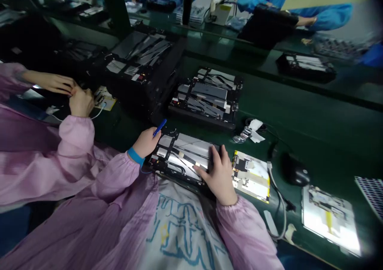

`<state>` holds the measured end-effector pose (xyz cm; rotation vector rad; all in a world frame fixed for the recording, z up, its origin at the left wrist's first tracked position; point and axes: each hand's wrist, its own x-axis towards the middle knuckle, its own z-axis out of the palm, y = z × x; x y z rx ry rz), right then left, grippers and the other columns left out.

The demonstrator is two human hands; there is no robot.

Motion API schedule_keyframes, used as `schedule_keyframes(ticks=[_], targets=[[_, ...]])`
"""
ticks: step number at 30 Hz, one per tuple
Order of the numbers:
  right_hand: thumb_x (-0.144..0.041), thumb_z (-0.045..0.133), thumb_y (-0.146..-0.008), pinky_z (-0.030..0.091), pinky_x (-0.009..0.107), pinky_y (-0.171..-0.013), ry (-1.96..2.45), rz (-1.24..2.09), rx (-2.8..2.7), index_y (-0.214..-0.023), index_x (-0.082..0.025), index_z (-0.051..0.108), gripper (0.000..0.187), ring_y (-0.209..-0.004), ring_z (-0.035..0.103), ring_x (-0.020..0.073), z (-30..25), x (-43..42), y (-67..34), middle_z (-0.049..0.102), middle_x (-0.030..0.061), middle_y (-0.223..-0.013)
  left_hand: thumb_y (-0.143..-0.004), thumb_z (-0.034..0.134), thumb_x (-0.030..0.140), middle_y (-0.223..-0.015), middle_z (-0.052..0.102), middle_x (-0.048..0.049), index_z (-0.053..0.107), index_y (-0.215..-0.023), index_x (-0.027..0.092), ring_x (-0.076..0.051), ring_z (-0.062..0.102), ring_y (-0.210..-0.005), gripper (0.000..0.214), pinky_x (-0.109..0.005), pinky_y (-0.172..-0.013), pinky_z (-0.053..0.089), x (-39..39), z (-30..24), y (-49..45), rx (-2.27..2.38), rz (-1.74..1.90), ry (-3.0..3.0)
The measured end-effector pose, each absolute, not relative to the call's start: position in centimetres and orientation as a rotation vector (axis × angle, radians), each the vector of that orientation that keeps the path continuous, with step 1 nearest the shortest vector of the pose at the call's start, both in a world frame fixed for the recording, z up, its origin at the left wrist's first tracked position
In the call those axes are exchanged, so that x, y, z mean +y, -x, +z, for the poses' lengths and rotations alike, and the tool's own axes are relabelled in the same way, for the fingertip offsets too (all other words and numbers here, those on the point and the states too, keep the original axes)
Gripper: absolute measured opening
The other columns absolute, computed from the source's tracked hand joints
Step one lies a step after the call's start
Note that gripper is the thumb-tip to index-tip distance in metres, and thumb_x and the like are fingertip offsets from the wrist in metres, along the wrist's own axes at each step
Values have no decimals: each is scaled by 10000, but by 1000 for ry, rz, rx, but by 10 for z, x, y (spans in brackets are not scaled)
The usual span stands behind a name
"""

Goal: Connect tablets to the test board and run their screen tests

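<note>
In front of my body lies an opened tablet-like device [187, 158], its silver plates, black frame and thin cables exposed. At its left end is my left hand [146, 142], wearing a blue wristband [135, 157]. It is closed around a slim blue pen-like tool [159, 128] that points up and to the right. My right hand [220, 174] rests on the device's right end, thumb and fingers spread over the frame and silver plate, holding nothing that I can see. Just right of that hand is a yellow-edged open unit [253, 176] with a white cable [278, 190] at its corner.
Behind the device are stacks of similar units [206, 98] and a tall black stack [143, 70]. A black mouse [295, 170], bundled cable [251, 130] and silver panel [330, 218] lie to the right. A co-worker's hands [79, 98] work at left; others sit across the bench.
</note>
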<state>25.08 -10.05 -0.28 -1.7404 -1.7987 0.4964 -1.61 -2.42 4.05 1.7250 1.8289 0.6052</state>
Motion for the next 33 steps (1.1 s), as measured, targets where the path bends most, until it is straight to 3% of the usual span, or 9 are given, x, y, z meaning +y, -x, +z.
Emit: schedule_keyframes(ticks=[5, 10, 13, 23, 28, 30, 33], targets=[[-476, 533, -861, 355, 561, -1054, 1699, 472, -1790, -1297, -227, 533, 502, -1383, 300, 350, -6, -98, -247, 256, 163, -1518, -828, 520, 280, -897, 680, -69, 599, -890, 158, -206, 636, -851, 158, -306, -815, 480, -19, 39, 14, 1879, 551, -1602], [-369, 552, -840, 225, 684, -1056, 1701, 372, -1736, -887, -220, 672, 197, -1378, 287, 384, -8, -99, -246, 478, 124, -1382, -788, 576, 314, -813, 626, -41, 561, -877, 157, -192, 605, -780, 181, -309, -762, 472, -16, 36, 13, 1862, 509, -1505], [-317, 532, -834, 215, 693, -1046, 1630, 418, -1697, -788, -205, 634, 158, -1371, 310, 375, -8, -98, -246, 554, 133, -1299, -772, 594, 320, -778, 589, -24, 548, -874, 160, -187, 582, -766, 196, -307, -748, 455, -14, 37, 11, 1856, 526, -1485], [-301, 518, -876, 116, 652, -1111, 1342, 704, -1645, -817, -229, 539, 95, -1333, 421, 289, -1, -103, -252, 642, 96, -1187, -721, 629, 391, -539, 388, 58, 381, -617, 192, -99, 396, -513, 334, -235, -522, 314, 0, 44, 10, 1650, 651, -1200], [-281, 490, -898, 308, 567, -1082, 1117, 833, -1444, -822, -254, 540, 95, -950, 659, 232, -2, -105, -258, 674, 8, -732, -641, 703, 395, -541, 392, 61, 427, -614, 183, -100, 400, -541, 349, -244, -567, 351, 0, 65, 15, 1550, 671, -1392], [-310, 474, -905, 403, 533, -1018, 1007, 856, -1437, -834, -259, 563, 126, -844, 667, 220, 5, -103, -267, 668, 4, -714, -646, 691, 392, -584, 444, 49, 488, -675, 174, -115, 444, -582, 299, -259, -614, 389, -2, 74, 11, 1547, 724, -1432], [-278, 410, -923, 472, 487, -954, 862, 860, -1696, -902, -256, 617, 209, -844, 667, 214, 28, -100, -286, 694, 33, -796, -679, 656, 413, -631, 489, 37, 532, -768, 163, -125, 479, -609, 293, -270, -643, 416, -10, 90, 3, 1587, 882, -1485]])
